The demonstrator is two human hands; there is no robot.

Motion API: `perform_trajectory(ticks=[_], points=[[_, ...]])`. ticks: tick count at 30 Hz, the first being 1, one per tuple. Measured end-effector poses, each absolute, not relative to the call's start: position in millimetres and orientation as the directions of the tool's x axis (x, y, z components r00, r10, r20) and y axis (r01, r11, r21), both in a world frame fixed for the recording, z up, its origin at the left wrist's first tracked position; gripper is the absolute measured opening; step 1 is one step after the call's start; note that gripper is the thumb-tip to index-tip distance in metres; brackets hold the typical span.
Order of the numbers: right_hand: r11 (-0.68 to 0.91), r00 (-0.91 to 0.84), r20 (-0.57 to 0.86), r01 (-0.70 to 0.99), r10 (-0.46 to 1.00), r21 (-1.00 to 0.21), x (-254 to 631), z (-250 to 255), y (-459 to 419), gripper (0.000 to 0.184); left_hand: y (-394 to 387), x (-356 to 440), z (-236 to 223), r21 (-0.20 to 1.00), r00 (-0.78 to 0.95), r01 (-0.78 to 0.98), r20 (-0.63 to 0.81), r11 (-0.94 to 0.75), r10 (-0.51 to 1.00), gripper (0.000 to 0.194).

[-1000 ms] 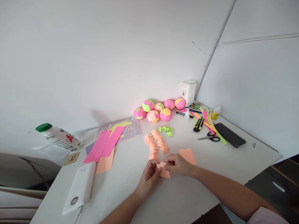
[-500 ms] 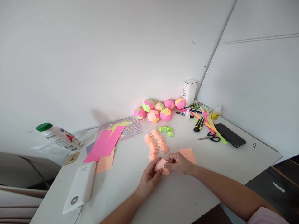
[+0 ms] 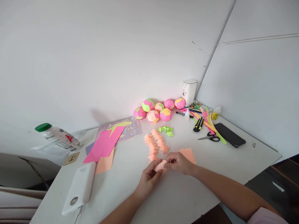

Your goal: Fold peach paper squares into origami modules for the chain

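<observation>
My left hand (image 3: pixel 147 179) and my right hand (image 3: pixel 178 162) meet over the white table (image 3: pixel 187 193), both pinching a small orange paper piece (image 3: pixel 161 165) that is partly folded between the fingertips. Just beyond the hands lie two rows of folded orange paper units (image 3: pixel 155 143). A small stack of orange paper squares (image 3: pixel 188 153) rests right behind my right hand. A few folded green units (image 3: pixel 166 129) lie farther back.
Several pink, green and yellow paper balls (image 3: pixel 158 110) line the wall beside a white box (image 3: pixel 188 91). Scissors (image 3: pixel 209 137), a utility knife (image 3: pixel 198 123), coloured strips and a phone (image 3: pixel 229 134) lie at right. Pink and orange sheets (image 3: pixel 104 146), a power bank (image 3: pixel 79 188) and a bottle (image 3: pixel 58 135) sit left.
The orange piece has been folded smaller between my fingers, from a flat square to a narrow fold. My hands have shifted slightly away from me.
</observation>
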State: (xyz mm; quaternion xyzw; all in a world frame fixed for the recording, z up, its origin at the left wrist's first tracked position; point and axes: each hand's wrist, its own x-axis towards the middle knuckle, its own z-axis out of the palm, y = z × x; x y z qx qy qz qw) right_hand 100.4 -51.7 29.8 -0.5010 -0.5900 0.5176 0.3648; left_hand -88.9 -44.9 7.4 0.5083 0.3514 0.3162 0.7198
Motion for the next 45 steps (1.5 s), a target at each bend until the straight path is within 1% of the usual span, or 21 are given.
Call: perform_trajectory(ticks=[6, 11, 15, 19, 35, 41, 45], points=[[0.001, -0.165, -0.047, 0.278, 0.985, -0.961, 97.7, 36.1, -55.5, 0.018, -44.3, -87.5, 15.5, 0.981, 0.565, -0.081, -0.101, 0.177, 0.819, 0.027], [-0.033, -0.129, -0.067, 0.253, 0.989, -0.967, 96.5, 37.8, -56.1, 0.017, -45.6, -87.1, 15.6, 0.983, 0.559, -0.056, -0.115, 0.176, 0.821, 0.025], [-0.021, -0.154, -0.06, 0.245, 0.986, -0.969, 95.9, 40.7, -56.5, 0.014, -45.4, -86.8, 15.3, 0.987, 0.538, -0.046, -0.104, 0.153, 0.836, 0.025], [-0.01, -0.157, -0.049, 0.241, 0.986, -0.97, 95.5, 42.1, -56.7, 0.016, -44.8, -86.6, 15.7, 0.995, 0.532, -0.026, -0.068, 0.097, 0.844, 0.024], [-0.051, -0.154, -0.08, 0.182, 0.985, -0.982, 96.4, 34.1, -54.1, 0.02, -44.6, -87.3, 11.0, 0.999, 0.503, 0.013, -0.04, 0.039, 0.863, 0.021], [-0.055, -0.154, -0.082, 0.173, 0.985, -0.983, 96.9, 32.5, -53.6, 0.018, -45.2, -87.3, 12.9, 0.996, 0.502, 0.014, -0.085, 0.091, 0.861, 0.022], [-0.029, -0.165, -0.057, 0.167, 0.985, -0.986, 97.6, 33.7, -54.2, 0.017, -44.9, -87.2, 10.2, 0.976, 0.489, -0.07, -0.145, 0.205, 0.86, 0.021]])
